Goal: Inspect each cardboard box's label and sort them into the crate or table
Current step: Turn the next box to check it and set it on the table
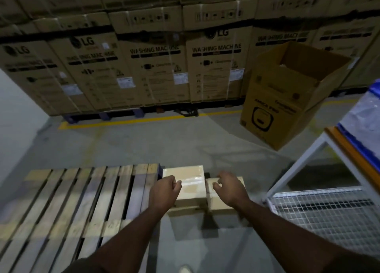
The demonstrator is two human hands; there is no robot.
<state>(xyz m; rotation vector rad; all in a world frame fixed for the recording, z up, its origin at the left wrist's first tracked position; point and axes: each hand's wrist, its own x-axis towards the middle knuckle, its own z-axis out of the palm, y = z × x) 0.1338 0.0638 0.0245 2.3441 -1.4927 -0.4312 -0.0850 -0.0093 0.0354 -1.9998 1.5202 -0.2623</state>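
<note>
Cardboard, pale and taped, makes up two small boxes on the grey floor just right of a wooden slatted pallet (78,200). On the larger pale cardboard box (190,187) the left hand (164,192) has its fingers curled over the left edge; the right hand (230,188) grips the smaller pale cardboard box (221,206) beside it. A white wire-mesh crate (329,217) sits near right.

**Both arms extended forward, hands lowered with curled fingers**

Two bare forearms reach forward and downward from the lower edge of the view, converging slightly. The left hand (164,190) is seen from the back, its fingers curled under at the knuckles. The right hand (230,188), just beside it, is also palm-down, fingers bent and thumb turned inward.
</note>
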